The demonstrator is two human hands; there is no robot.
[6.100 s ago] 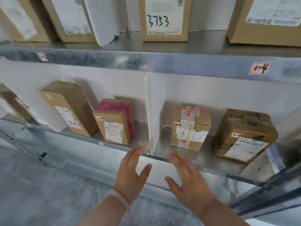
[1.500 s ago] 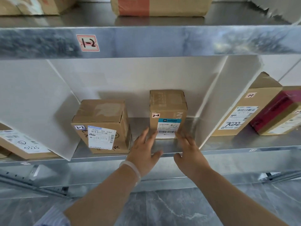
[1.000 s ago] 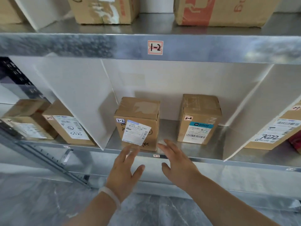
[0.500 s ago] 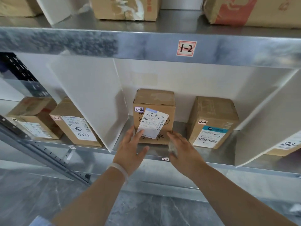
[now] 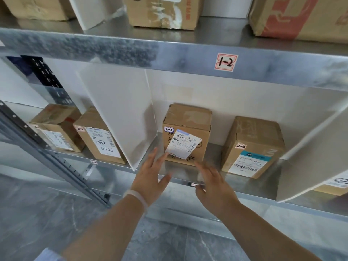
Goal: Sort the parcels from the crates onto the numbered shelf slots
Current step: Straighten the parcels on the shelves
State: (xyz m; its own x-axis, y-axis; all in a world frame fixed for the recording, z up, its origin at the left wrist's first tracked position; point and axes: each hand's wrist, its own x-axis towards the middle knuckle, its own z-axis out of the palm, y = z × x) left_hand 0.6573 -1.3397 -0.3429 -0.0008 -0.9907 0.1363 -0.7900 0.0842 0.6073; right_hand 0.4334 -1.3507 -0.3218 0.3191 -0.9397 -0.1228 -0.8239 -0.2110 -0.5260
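Left hand (image 5: 152, 178) and right hand (image 5: 212, 183), both spread open and empty, hover just before the lower shelf (image 5: 244, 187) edge. Beyond them, parcel marked 2-2 (image 5: 187, 134) stands on the shelf between white dividers, a second 2-2 parcel (image 5: 253, 147) beside it.

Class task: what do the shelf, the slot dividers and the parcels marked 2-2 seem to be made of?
Shelf: probably galvanised steel, grey and mottled.
Dividers: smooth matte white board, perhaps plastic or foam.
Parcels marked 2-2: brown cardboard, taped, with paper labels.
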